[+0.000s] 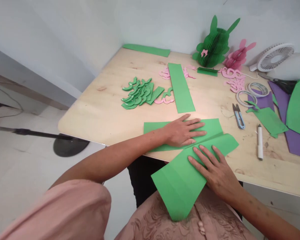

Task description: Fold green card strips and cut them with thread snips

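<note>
A large green paper (182, 176) lies over the table's front edge, its lower part hanging towards my lap, with a crease running across its upper part. My left hand (183, 131) is spread flat on the part of the green paper that rests on the table. To the right and nearer to me, my right hand (211, 165) presses on the lower part with its fingers apart. Neither hand grips anything. Beyond them, a green paper strip (181, 88) lies on the table, partly over pink cut pieces (164, 73).
Curved green cutouts (137, 93) are piled at the left. Blue snips (238, 116), a white marker (260, 142), tape rolls (246, 99) and purple paper (298, 141) lie at the right. Green (212, 46) and pink (237, 58) paper figures and a white fan (275, 58) stand behind.
</note>
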`<action>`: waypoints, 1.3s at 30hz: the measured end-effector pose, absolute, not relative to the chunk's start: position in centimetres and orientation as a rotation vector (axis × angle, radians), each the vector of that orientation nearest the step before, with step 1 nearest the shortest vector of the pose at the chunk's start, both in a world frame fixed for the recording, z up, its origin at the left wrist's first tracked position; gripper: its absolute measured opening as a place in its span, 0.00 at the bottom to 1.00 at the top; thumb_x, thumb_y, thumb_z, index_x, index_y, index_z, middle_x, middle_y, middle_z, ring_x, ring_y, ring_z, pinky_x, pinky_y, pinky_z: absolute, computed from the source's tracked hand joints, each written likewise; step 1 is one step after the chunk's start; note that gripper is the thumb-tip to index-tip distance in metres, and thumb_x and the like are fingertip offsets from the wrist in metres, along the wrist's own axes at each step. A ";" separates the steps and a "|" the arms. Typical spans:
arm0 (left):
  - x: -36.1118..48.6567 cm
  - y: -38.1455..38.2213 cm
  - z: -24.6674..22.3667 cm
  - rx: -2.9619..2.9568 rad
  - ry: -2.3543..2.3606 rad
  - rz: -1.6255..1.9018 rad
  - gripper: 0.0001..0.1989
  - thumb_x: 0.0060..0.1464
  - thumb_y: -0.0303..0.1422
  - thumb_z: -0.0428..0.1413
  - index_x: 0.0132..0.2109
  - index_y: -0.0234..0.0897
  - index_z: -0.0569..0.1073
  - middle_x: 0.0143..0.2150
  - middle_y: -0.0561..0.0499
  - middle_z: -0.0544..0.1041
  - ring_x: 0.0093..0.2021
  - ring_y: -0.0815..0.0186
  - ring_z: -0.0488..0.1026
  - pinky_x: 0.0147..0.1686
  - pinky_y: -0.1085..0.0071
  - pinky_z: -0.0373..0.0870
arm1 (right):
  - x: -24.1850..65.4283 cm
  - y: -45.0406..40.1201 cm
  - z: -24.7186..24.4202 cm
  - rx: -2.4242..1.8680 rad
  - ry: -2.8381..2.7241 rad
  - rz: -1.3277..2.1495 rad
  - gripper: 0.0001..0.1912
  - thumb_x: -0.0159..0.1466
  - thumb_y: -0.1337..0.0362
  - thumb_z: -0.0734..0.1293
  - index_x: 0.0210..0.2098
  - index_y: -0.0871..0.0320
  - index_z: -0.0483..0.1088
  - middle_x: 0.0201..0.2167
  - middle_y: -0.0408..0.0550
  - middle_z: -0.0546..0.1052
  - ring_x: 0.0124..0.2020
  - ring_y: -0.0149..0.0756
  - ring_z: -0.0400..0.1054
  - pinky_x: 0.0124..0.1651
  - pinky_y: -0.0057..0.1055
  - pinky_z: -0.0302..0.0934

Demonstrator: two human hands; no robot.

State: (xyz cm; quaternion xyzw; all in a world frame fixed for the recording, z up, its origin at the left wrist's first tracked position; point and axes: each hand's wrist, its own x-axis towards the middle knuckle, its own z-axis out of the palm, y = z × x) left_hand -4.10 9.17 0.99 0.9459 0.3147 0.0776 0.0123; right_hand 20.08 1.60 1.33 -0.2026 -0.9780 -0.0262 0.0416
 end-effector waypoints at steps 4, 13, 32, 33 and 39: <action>-4.1 9.1 1.1 2.945 0.997 0.205 0.24 0.65 0.42 0.40 0.65 0.48 0.59 0.69 0.52 0.55 0.69 0.62 0.49 0.66 0.55 0.44 | 20.2 1.6 1.3 -0.653 -2.959 -0.081 0.31 0.62 0.73 0.59 0.65 0.57 0.57 0.65 0.58 0.60 0.65 0.56 0.51 0.61 0.63 0.45; -4.0 9.2 1.0 2.952 1.006 0.210 0.24 0.65 0.42 0.40 0.65 0.48 0.59 0.69 0.52 0.55 0.69 0.63 0.49 0.65 0.55 0.44 | 21.2 1.3 1.0 -0.642 -2.970 -0.112 0.29 0.64 0.74 0.58 0.64 0.59 0.57 0.65 0.57 0.60 0.66 0.54 0.49 0.62 0.61 0.46; -3.1 9.9 1.5 2.978 0.919 0.331 0.24 0.64 0.45 0.42 0.63 0.47 0.63 0.60 0.43 0.68 0.61 0.53 0.62 0.57 0.54 0.57 | 20.6 1.9 1.2 -0.703 -2.928 -0.103 0.31 0.62 0.72 0.59 0.64 0.58 0.58 0.65 0.60 0.59 0.66 0.58 0.48 0.61 0.63 0.45; -2.9 10.1 1.3 2.987 0.921 0.345 0.24 0.64 0.45 0.43 0.63 0.47 0.64 0.61 0.43 0.67 0.62 0.53 0.60 0.58 0.53 0.56 | 20.6 1.8 1.2 -0.705 -2.929 -0.105 0.31 0.62 0.72 0.59 0.65 0.59 0.58 0.65 0.60 0.59 0.66 0.58 0.48 0.61 0.63 0.45; -2.6 10.3 -0.1 2.999 0.891 0.300 0.24 0.65 0.42 0.40 0.66 0.48 0.58 0.69 0.49 0.56 0.69 0.59 0.49 0.64 0.52 0.46 | 20.5 1.8 1.2 -0.702 -2.938 -0.119 0.29 0.64 0.72 0.58 0.65 0.59 0.57 0.65 0.60 0.59 0.66 0.57 0.48 0.61 0.62 0.45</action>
